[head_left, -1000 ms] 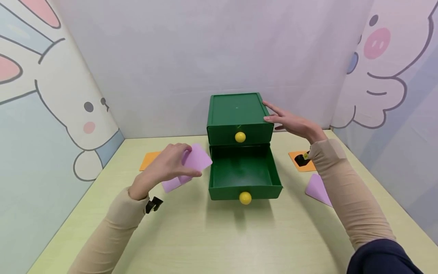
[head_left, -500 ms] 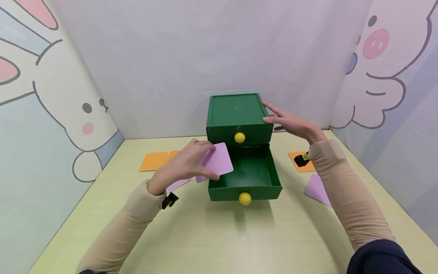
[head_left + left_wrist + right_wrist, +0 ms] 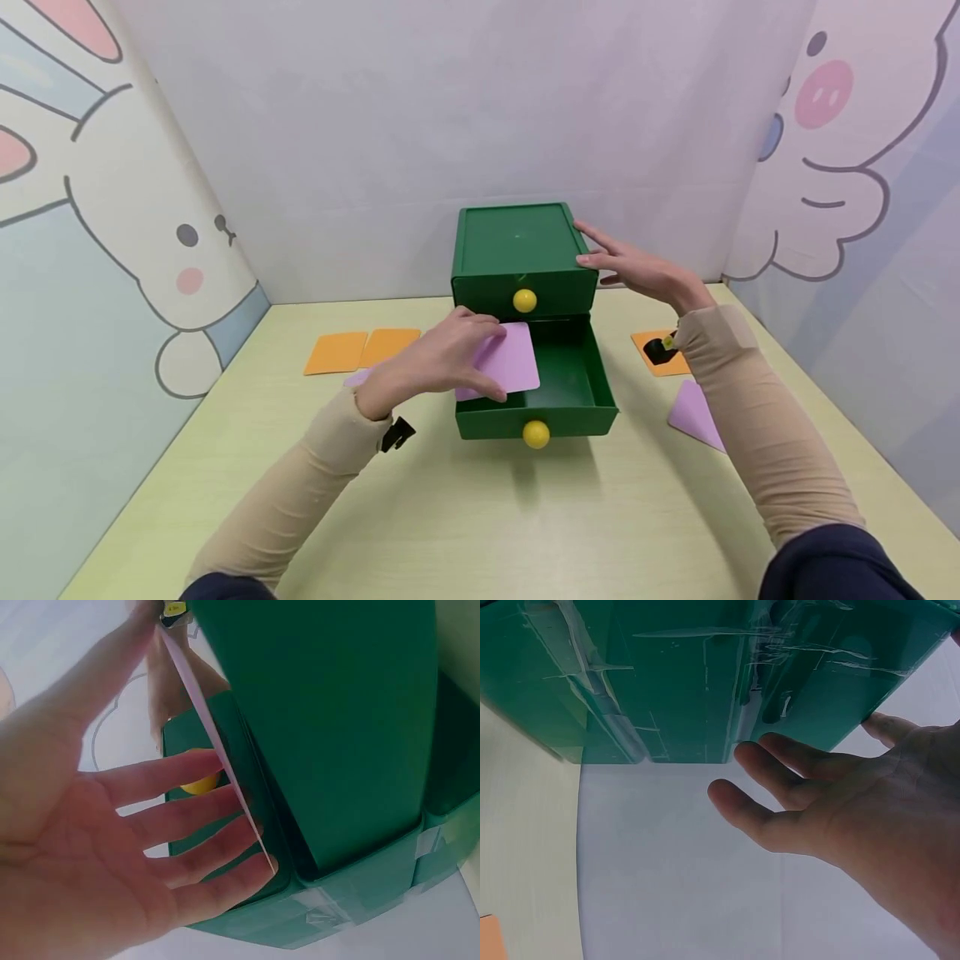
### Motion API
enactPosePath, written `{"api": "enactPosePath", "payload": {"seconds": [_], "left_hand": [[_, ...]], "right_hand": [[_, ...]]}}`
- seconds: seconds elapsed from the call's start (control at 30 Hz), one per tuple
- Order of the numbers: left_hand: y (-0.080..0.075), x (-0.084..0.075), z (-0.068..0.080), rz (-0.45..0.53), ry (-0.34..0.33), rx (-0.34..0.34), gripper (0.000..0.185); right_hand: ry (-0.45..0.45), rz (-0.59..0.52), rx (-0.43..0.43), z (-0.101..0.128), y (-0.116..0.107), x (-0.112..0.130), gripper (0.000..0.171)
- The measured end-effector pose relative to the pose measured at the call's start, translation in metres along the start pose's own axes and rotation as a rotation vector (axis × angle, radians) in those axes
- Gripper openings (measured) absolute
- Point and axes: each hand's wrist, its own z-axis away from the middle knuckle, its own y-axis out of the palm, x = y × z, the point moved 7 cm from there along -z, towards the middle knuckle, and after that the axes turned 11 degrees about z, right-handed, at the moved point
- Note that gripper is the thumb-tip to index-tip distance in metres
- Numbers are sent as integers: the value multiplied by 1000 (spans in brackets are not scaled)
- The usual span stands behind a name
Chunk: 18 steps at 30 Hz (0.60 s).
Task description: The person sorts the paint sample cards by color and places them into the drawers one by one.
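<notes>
My left hand (image 3: 456,357) holds a purple card (image 3: 516,360) by opposite edges, thumb near the front and fingers at the back. The card is over the left part of the pulled-out lower drawer (image 3: 567,375) of a green two-drawer cabinet (image 3: 517,242). In the left wrist view the card (image 3: 196,697) shows edge-on, with fingertips along it. My right hand (image 3: 637,265) rests its fingertips on the cabinet's upper right edge, fingers spread. Seen from the right wrist, that hand (image 3: 855,787) lies against the taped green side (image 3: 682,697).
Two orange cards (image 3: 336,353) lie on the table at left, with another purple card (image 3: 357,377) partly behind my left hand. At right lie an orange card (image 3: 660,367) and a purple card (image 3: 693,415). The upper drawer's yellow knob (image 3: 524,301) sits above the open drawer.
My left hand has carried the purple card rightward from beside the cabinet to over the open lower drawer. The right hand and the cabinet have stayed in place.
</notes>
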Motion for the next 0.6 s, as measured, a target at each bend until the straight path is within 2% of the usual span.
{"api": "enactPosePath", "payload": {"seconds": [0.37, 0.6], "left_hand": [[14, 1, -10, -7, 55, 32, 74], [17, 4, -10, -1, 46, 45, 72]], "right_hand": [[13, -3, -1, -2, 0, -2, 72], [12, 9, -2, 0, 0, 1, 73]]}}
